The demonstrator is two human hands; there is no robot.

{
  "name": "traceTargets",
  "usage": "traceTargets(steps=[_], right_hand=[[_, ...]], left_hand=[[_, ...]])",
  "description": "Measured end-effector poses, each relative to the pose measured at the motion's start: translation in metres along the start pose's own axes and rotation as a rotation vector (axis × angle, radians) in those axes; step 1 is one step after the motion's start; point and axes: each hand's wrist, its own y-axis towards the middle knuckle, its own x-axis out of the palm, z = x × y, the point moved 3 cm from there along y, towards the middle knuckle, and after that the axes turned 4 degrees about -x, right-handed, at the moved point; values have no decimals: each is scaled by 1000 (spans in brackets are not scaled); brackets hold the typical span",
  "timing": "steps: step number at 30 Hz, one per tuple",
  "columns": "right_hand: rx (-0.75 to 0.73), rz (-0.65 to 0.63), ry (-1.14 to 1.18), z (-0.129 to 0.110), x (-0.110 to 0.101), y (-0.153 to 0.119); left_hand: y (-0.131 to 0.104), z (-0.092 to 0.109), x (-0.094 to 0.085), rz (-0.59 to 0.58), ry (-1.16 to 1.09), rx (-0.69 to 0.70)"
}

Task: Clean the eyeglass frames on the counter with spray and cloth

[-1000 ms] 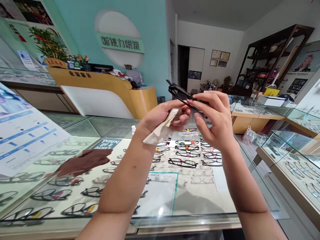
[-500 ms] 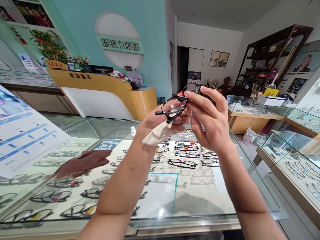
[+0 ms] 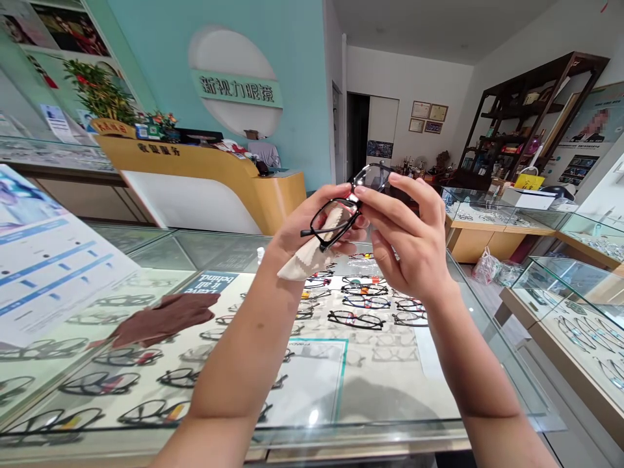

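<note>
A pair of black-framed eyeglasses (image 3: 341,232) is held up in front of me, tilted, above the glass display case (image 3: 390,390). My left hand (image 3: 299,221) is closed, its thumb near the bridge by a small red tag. A cream cloth (image 3: 303,262) with zigzag edges hangs from that palm and shows through the nearer lens. My right hand (image 3: 414,240) is closed on the glasses too, its fingertips at the bridge and the far lens. Its fingers partly hide the frame and the far temple.
Rows of eyeglasses (image 3: 358,320) lie inside the case below my hands. A brown folded cloth (image 3: 166,317) rests at left, near a white-and-blue printed board (image 3: 53,260). More display cases (image 3: 570,312) stand at right. A wooden counter (image 3: 205,169) is further back.
The eyeglasses have turned slightly between my hands, and the nearer lens has tipped. My left thumb has come up to the bridge. The cloth now shows through the nearer lens.
</note>
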Motion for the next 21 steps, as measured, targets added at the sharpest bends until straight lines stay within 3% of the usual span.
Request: traceTargets(steps=[6,10,15,21], right_hand=[[22,-8,73,0,0,2],[85,44,185,2,2,3],[328,193,346,11,8,0],[518,212,699,21,20,-1]], left_hand=[[0,-2,-15,40,268,187],[-3,-1,-8,116,272,322],[-9,6,-3,314,427,537],[-16,10,3,475,866,720]])
